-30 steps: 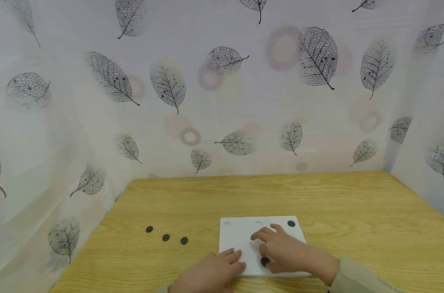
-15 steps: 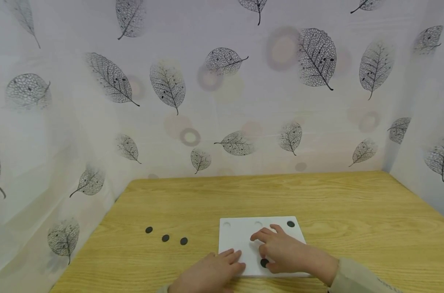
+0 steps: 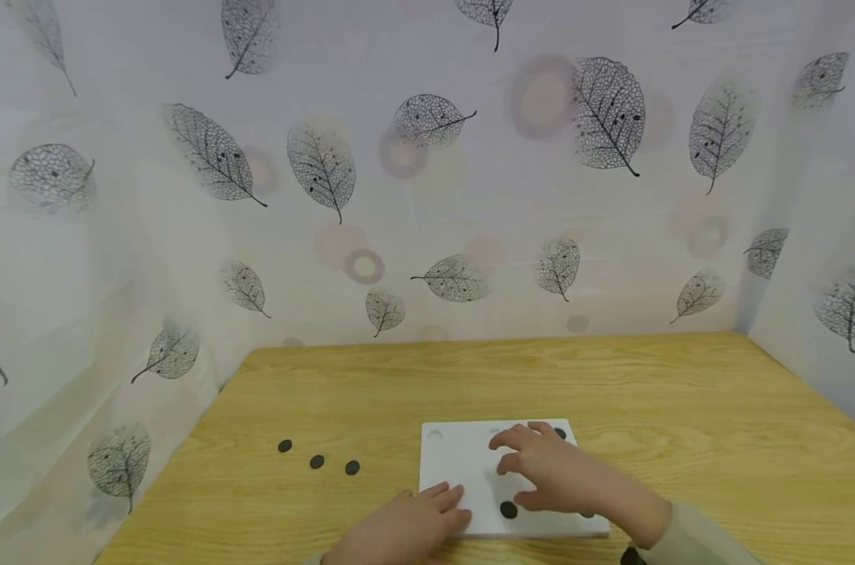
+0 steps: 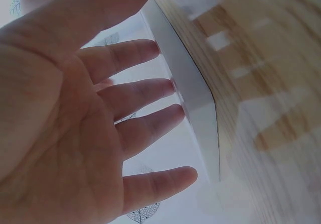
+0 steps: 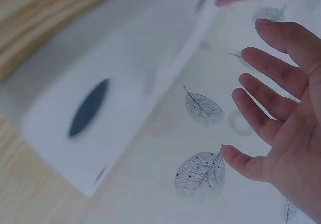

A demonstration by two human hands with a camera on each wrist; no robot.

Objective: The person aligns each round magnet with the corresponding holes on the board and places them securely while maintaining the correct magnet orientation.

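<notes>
A white board (image 3: 456, 459) with shallow round recesses lies on the table. One black disc (image 3: 508, 510) sits near the middle of its front edge. Another black disc (image 3: 560, 433) is at the far right corner, partly behind my fingers, and a third black disc (image 3: 587, 515) peeks out under my right wrist. My right hand (image 3: 558, 471) hovers over the board with spread fingers, holding nothing; the right wrist view shows a disc (image 5: 89, 108) well apart from it. My left hand (image 3: 406, 522) rests its fingertips on the board's front left part, fingers extended.
To the left, three black discs lie in a slanting row on the wooden table (image 3: 371, 392): a far disc (image 3: 285, 446), a middle disc (image 3: 318, 461) and a near disc (image 3: 353, 468). A leaf-patterned curtain (image 3: 434, 188) encloses the back and sides.
My right hand has let go of the disc near the front middle and moved up and slightly right, its fingers spreading. That disc now lies on the board. The left hand stays put.
</notes>
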